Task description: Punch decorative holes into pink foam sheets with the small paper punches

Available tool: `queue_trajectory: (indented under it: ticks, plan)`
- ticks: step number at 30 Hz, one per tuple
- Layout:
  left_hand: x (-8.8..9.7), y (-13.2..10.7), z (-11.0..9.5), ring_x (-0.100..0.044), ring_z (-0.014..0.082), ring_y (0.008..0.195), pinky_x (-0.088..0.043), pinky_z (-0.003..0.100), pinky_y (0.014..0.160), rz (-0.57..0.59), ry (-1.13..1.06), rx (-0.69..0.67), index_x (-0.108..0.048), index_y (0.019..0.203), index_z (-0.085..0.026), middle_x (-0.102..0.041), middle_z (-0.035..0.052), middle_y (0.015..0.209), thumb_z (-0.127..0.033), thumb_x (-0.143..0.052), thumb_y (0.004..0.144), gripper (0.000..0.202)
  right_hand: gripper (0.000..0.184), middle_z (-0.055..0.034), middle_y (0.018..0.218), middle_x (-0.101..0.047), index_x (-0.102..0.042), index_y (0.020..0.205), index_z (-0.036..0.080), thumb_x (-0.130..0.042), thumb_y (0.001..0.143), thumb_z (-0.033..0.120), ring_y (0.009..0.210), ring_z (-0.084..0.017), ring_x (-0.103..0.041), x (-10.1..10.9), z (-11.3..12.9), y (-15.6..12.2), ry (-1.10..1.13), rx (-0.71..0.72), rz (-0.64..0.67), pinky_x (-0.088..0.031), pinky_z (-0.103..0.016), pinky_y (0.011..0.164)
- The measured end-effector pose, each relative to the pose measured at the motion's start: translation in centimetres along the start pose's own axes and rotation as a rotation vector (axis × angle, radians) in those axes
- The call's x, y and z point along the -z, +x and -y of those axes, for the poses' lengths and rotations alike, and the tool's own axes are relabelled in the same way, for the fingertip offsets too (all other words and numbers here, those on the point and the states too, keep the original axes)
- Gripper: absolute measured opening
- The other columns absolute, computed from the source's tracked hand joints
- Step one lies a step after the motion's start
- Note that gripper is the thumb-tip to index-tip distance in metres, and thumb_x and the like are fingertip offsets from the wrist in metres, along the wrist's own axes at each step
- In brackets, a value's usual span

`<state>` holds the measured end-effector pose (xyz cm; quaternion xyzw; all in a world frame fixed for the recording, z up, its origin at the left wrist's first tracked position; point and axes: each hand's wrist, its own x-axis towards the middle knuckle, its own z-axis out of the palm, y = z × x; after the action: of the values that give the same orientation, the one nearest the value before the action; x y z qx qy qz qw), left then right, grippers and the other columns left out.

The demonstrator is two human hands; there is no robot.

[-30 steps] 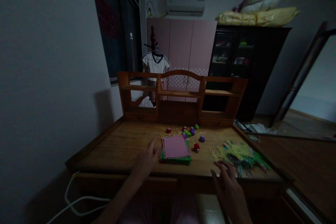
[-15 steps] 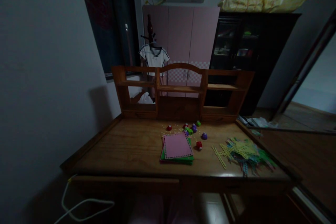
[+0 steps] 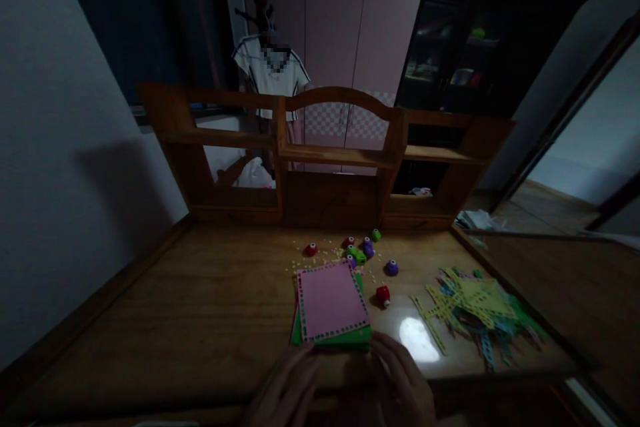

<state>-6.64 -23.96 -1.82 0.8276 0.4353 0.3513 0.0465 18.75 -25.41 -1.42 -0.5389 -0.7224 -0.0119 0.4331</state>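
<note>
A stack of coloured sheets lies on the wooden desk, with a pink sheet (image 3: 330,300) on top whose edges carry rows of small punched holes. Green sheets (image 3: 357,335) stick out below it. My left hand (image 3: 287,383) is at the stack's front left corner, fingers stretched forward. At the front right corner is my right hand (image 3: 403,377), its fingers extended and slightly bent. Both hands look free of any object; in the dim light I cannot tell whether the fingertips touch the sheets. Beside the stack sits a small red knob-like piece (image 3: 383,295) with a white eye-like spot.
Behind the stack are several similar pieces, including a red one (image 3: 311,249) and a purple one (image 3: 392,267), among scattered pale paper bits (image 3: 300,265). A heap of punched strips (image 3: 480,307) lies at the right. A wooden shelf (image 3: 335,157) closes off the desk's back.
Both my hands have come into view from below, up to the stack's front edge. My view has tipped down and moved closer to the desk.
</note>
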Motion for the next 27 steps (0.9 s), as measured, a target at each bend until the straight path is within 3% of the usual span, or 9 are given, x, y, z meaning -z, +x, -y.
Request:
queue_trajectory:
  ticks: [3, 6, 10, 16, 20, 24, 27]
  plan:
    - [0.2, 3.7, 0.4, -0.049, 0.02, 0.122, -0.046, 0.031, 0.098, 0.002, 0.112, -0.075, -0.048, 0.132, -0.032, -0.048, 0.002, 0.136, -0.026, -0.049, 0.088, 0.044, 0.041, -0.0074, 0.127, -0.054, -0.052, 0.125, 0.027, -0.045, 0.087, 0.015, 0.117, -0.024, -0.051, -1.9, -0.4, 3.3, -0.011, -0.015, 0.103, -0.048, -0.041, 0.096]
    - [0.1, 5.2, 0.7, -0.045, 0.0224, 0.125, -0.047, 0.034, 0.098, -0.001, 0.173, -0.177, -0.057, 0.122, -0.03, -0.043, 0.0031, 0.141, -0.028, -0.055, 0.085, 0.038, 0.04, -0.0071, 0.13, -0.051, -0.055, 0.121, 0.026, -0.044, 0.085, 0.011, 0.122, -0.024, -0.046, -2.4, 0.0, 4.7, 0.008, -0.004, 0.165, -0.044, -0.044, 0.1]
    - [-0.2, 4.6, 1.0, -0.042, 0.0243, 0.128, -0.048, 0.036, 0.097, 0.018, 0.213, -0.254, -0.061, 0.115, -0.031, -0.039, 0.0038, 0.143, -0.029, -0.058, 0.083, 0.032, 0.045, -0.0073, 0.135, -0.046, -0.053, 0.123, 0.024, -0.048, 0.08, 0.012, 0.128, -0.027, -0.039, -1.8, 0.4, 4.7, 0.055, 0.003, 0.226, -0.037, -0.047, 0.105]
    - [-0.9, 2.7, 2.0, -0.045, 0.0223, 0.125, -0.048, 0.032, 0.097, 0.053, 0.31, -0.192, -0.047, 0.132, -0.026, -0.042, 0.0054, 0.142, -0.035, -0.055, 0.085, 0.049, 0.053, -0.0076, 0.136, -0.044, -0.047, 0.129, 0.024, -0.047, 0.078, 0.01, 0.127, -0.028, -0.039, -1.6, 0.3, 4.6, 0.088, -0.069, 0.231, -0.037, -0.047, 0.105]
    - [-0.2, 2.3, 2.3, -0.045, 0.0183, 0.125, -0.042, 0.03, 0.102, 0.086, 0.282, -0.187, -0.038, 0.138, -0.02, -0.046, 0.0041, 0.138, -0.032, -0.052, 0.087, 0.054, 0.055, -0.009, 0.137, -0.042, -0.044, 0.131, 0.024, -0.047, 0.078, 0.009, 0.127, -0.028, -0.038, -1.5, 0.3, 4.6, 0.103, -0.053, 0.243, -0.035, -0.049, 0.105]
    - [0.9, 1.9, 2.3, -0.046, 0.0154, 0.125, -0.041, 0.027, 0.103, 0.143, 0.199, -0.167, -0.038, 0.138, -0.022, -0.048, 0.0015, 0.137, -0.025, -0.05, 0.088, 0.052, 0.039, -0.0082, 0.121, -0.055, -0.056, 0.116, 0.025, -0.048, 0.082, 0.009, 0.118, -0.025, -0.046, -1.4, 0.4, 5.0, 0.169, 0.013, 0.262, -0.039, -0.046, 0.101]
    - [1.2, 1.6, 2.3, -0.046, 0.0153, 0.124, -0.041, 0.027, 0.103, 0.164, 0.135, -0.126, -0.041, 0.135, -0.025, -0.048, 0.0005, 0.137, -0.024, -0.051, 0.088, 0.048, 0.023, -0.0062, 0.101, -0.061, -0.062, 0.099, 0.025, -0.051, 0.085, 0.012, 0.102, -0.022, -0.054, -1.5, 0.4, 5.2, 0.218, 0.04, 0.297, -0.045, -0.039, 0.089]
